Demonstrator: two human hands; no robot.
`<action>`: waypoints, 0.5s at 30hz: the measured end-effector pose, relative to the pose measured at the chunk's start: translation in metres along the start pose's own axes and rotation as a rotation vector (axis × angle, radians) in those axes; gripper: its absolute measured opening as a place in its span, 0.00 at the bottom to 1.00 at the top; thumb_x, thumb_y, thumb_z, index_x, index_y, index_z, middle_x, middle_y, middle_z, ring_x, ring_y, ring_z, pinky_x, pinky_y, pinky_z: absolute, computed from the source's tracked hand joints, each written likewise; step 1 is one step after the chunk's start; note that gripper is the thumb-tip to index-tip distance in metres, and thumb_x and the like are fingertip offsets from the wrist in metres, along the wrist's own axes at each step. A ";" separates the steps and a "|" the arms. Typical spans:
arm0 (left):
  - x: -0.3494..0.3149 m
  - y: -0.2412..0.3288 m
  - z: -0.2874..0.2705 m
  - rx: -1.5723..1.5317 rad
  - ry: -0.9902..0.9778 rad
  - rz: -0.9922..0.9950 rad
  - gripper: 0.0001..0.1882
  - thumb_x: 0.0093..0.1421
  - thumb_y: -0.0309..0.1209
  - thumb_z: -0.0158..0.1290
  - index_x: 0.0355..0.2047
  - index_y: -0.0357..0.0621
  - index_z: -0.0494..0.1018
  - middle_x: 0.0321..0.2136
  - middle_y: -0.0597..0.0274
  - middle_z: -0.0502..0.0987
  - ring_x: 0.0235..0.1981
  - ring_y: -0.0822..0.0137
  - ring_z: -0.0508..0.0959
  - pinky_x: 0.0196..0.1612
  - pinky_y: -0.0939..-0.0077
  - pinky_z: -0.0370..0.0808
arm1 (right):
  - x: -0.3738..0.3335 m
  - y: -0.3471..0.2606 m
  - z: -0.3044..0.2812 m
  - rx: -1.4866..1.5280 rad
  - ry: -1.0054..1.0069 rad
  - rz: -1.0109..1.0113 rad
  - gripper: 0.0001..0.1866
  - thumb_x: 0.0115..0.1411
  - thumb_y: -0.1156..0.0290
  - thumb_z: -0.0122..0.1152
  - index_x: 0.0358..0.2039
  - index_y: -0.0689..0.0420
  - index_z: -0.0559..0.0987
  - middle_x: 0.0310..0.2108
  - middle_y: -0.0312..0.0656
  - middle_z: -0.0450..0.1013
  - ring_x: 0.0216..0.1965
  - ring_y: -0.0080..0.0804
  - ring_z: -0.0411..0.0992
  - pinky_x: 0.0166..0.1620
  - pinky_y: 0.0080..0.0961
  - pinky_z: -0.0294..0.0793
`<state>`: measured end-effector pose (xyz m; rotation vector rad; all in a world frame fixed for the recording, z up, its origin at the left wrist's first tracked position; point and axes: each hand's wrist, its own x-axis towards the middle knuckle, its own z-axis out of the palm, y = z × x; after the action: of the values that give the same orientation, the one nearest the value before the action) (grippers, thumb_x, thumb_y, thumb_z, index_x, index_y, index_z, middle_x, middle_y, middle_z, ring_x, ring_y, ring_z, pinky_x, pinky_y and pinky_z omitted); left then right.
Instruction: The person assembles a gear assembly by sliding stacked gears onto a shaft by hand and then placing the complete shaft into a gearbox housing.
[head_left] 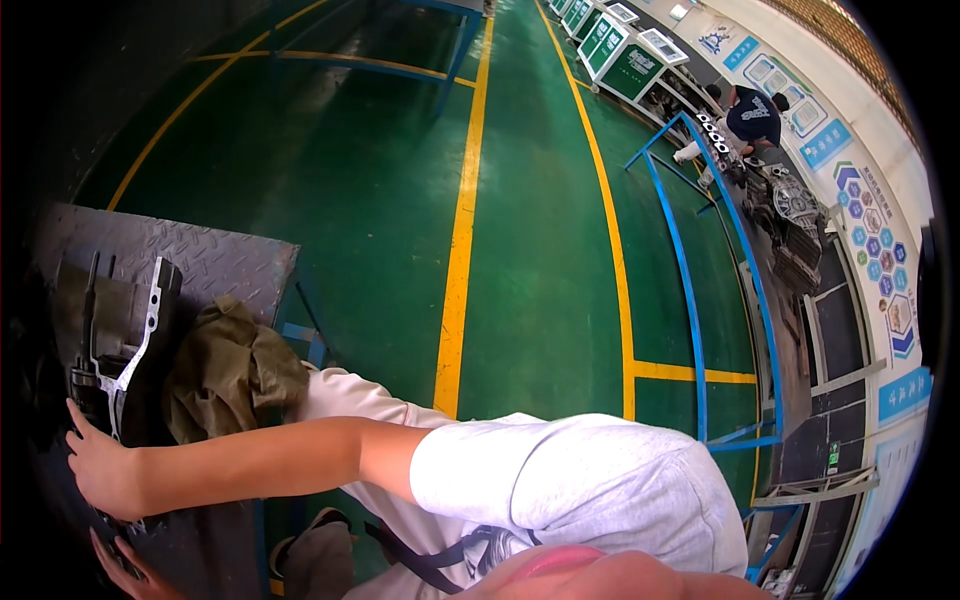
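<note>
The left hand, fingers apart, lies partly in the dark rim; whether it holds anything, I cannot tell. The right hand is at the lower end of a metal casing, its grip unclear. The casing sits on the surface, beside a crumpled olive cloth. Farther off, a co-worker bends near an engine assembly; beyond, green-and-white cabinets hide their insides.

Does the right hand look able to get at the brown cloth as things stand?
Probably yes: the brown cloth lies beside the right forearm, largely uncovered, so the right hand seems to need only drawing back.
</note>
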<state>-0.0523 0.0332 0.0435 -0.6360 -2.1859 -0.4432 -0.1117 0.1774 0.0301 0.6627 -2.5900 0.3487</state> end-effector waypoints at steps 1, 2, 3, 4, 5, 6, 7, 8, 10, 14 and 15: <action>0.002 0.000 0.003 0.062 -0.059 0.057 0.20 0.62 0.41 0.52 0.46 0.37 0.74 0.43 0.49 0.75 0.43 0.56 0.75 0.42 0.67 0.75 | 0.001 0.000 0.002 -0.002 0.000 0.004 0.21 0.50 0.52 0.58 0.39 0.52 0.82 0.43 0.43 0.73 0.54 0.48 0.62 0.61 0.71 0.35; -0.002 0.005 0.003 -0.032 -0.117 0.018 0.19 0.62 0.39 0.53 0.47 0.37 0.74 0.44 0.49 0.75 0.44 0.56 0.75 0.45 0.66 0.74 | 0.002 0.001 0.005 0.015 -0.022 0.005 0.23 0.49 0.49 0.59 0.40 0.52 0.82 0.45 0.43 0.72 0.56 0.49 0.61 0.61 0.71 0.34; -0.005 0.004 0.005 -0.031 -0.119 0.018 0.19 0.62 0.39 0.53 0.47 0.37 0.74 0.44 0.49 0.75 0.44 0.56 0.75 0.45 0.66 0.74 | 0.002 0.000 0.004 0.036 -0.044 0.002 0.26 0.48 0.46 0.60 0.41 0.52 0.82 0.47 0.44 0.72 0.57 0.49 0.60 0.61 0.70 0.34; -0.010 0.001 0.009 -0.097 -0.138 -0.060 0.19 0.62 0.38 0.52 0.47 0.37 0.74 0.43 0.49 0.75 0.44 0.57 0.75 0.48 0.65 0.72 | 0.002 -0.001 0.004 0.037 -0.046 0.002 0.26 0.48 0.46 0.60 0.41 0.52 0.82 0.47 0.44 0.72 0.57 0.49 0.60 0.61 0.70 0.34; -0.013 0.000 0.011 -0.164 -0.157 -0.138 0.18 0.62 0.38 0.52 0.47 0.37 0.74 0.43 0.50 0.76 0.45 0.57 0.75 0.51 0.63 0.70 | 0.002 -0.001 0.004 0.041 -0.061 0.008 0.26 0.48 0.46 0.60 0.41 0.52 0.82 0.46 0.44 0.72 0.57 0.48 0.60 0.61 0.68 0.35; -0.014 0.002 0.014 -0.173 -0.163 -0.138 0.18 0.62 0.38 0.52 0.47 0.37 0.74 0.43 0.50 0.76 0.45 0.57 0.75 0.51 0.63 0.70 | -0.001 0.001 0.004 0.041 -0.081 0.021 0.26 0.49 0.47 0.60 0.42 0.52 0.81 0.46 0.44 0.73 0.56 0.48 0.61 0.62 0.67 0.37; -0.014 0.006 0.017 -0.188 -0.179 -0.171 0.18 0.63 0.38 0.51 0.47 0.38 0.74 0.43 0.50 0.76 0.45 0.57 0.75 0.52 0.64 0.70 | -0.005 0.005 0.004 0.038 -0.089 0.030 0.26 0.49 0.47 0.60 0.42 0.52 0.81 0.46 0.44 0.73 0.56 0.48 0.61 0.62 0.67 0.37; -0.015 0.011 0.021 -0.204 -0.195 -0.205 0.18 0.63 0.38 0.51 0.47 0.38 0.74 0.44 0.50 0.76 0.45 0.57 0.75 0.52 0.65 0.69 | -0.011 0.009 0.005 0.045 -0.079 0.042 0.26 0.48 0.47 0.60 0.40 0.53 0.82 0.44 0.44 0.73 0.55 0.47 0.62 0.62 0.64 0.39; -0.020 -0.004 0.025 -0.201 -0.202 -0.239 0.18 0.63 0.38 0.50 0.47 0.39 0.74 0.44 0.51 0.76 0.45 0.57 0.75 0.53 0.66 0.69 | -0.012 0.009 0.001 0.059 -0.058 0.039 0.26 0.48 0.47 0.60 0.39 0.53 0.82 0.43 0.44 0.74 0.54 0.46 0.63 0.62 0.62 0.41; -0.034 -0.075 0.019 -0.210 -0.176 -0.134 0.18 0.63 0.28 0.50 0.52 0.33 0.68 0.48 0.45 0.72 0.48 0.56 0.73 0.52 0.68 0.69 | 0.006 0.001 -0.022 0.214 0.064 -0.009 0.16 0.42 0.55 0.61 0.27 0.53 0.84 0.33 0.43 0.76 0.44 0.41 0.69 0.53 0.45 0.60; -0.032 -0.066 0.011 -0.201 -0.204 -0.185 0.17 0.64 0.27 0.49 0.52 0.33 0.68 0.48 0.45 0.73 0.49 0.57 0.73 0.52 0.68 0.69 | 0.002 0.002 -0.045 0.188 0.025 0.017 0.13 0.40 0.58 0.60 0.22 0.54 0.83 0.27 0.43 0.76 0.37 0.39 0.73 0.44 0.39 0.68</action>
<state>-0.0794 -0.0242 0.0046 -0.6108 -2.4255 -0.7305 -0.0984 0.1938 0.0703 0.6959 -2.5607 0.6082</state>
